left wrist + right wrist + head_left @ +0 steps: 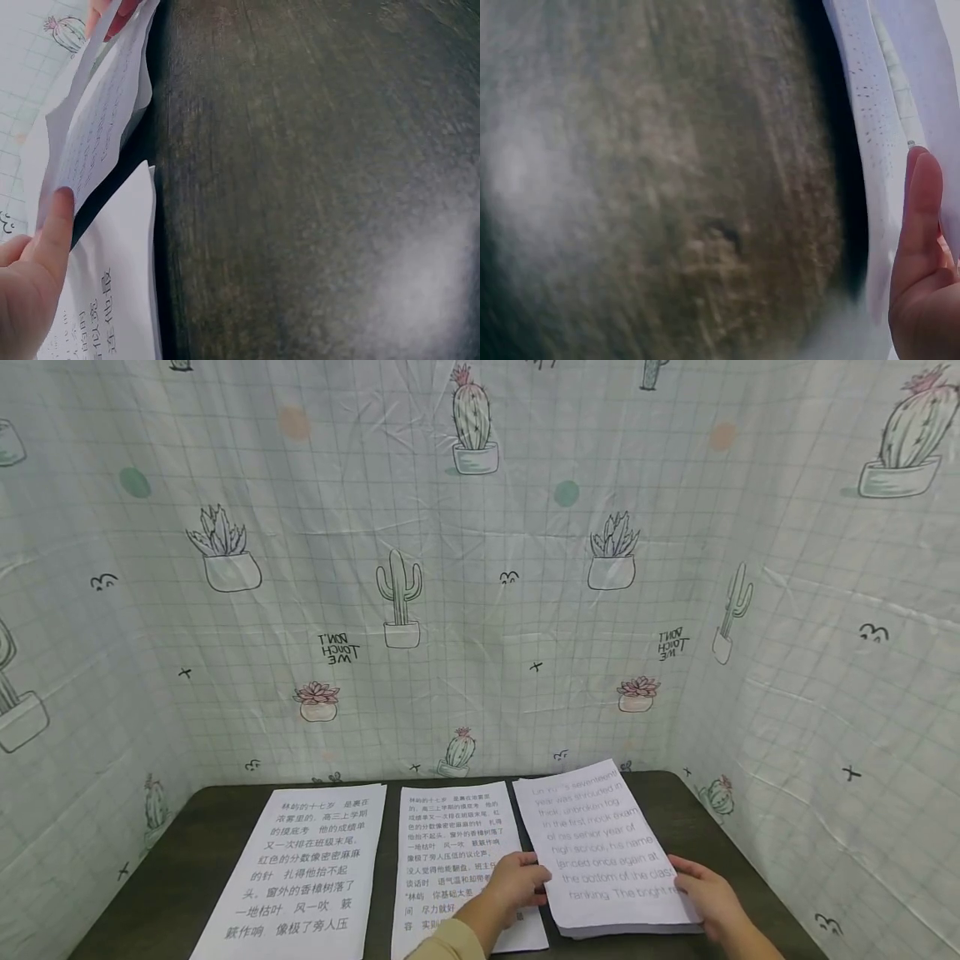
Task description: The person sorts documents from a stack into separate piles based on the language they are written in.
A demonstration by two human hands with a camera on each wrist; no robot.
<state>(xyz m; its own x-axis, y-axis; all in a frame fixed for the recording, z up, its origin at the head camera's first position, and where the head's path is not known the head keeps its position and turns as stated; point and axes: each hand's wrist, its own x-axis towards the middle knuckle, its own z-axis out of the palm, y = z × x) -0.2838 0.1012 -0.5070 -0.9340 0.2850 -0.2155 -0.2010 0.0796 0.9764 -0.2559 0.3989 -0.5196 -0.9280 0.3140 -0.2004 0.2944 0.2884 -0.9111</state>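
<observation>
A white sheet of paper [600,847] printed with large English text is raised at a slant over a stack of paper [633,932] on the right. My left hand [516,887] pinches its left edge, reaching across the middle stack. At the opposite edge, my right hand [708,896] grips the paper between thumb and fingers. In the left wrist view the sheet [64,112] stands apart from the printed page [101,127] beneath it. The right wrist view has my right thumb [922,202] against the paper, with a gap between the layers.
Two more stacks lie on the dark wooden table [217,814]: a Chinese-text stack [300,877] at left and another Chinese-text stack [442,827] in the middle, partly covered by my left arm. A cactus-print curtain [480,610] hangs behind the table and along both sides.
</observation>
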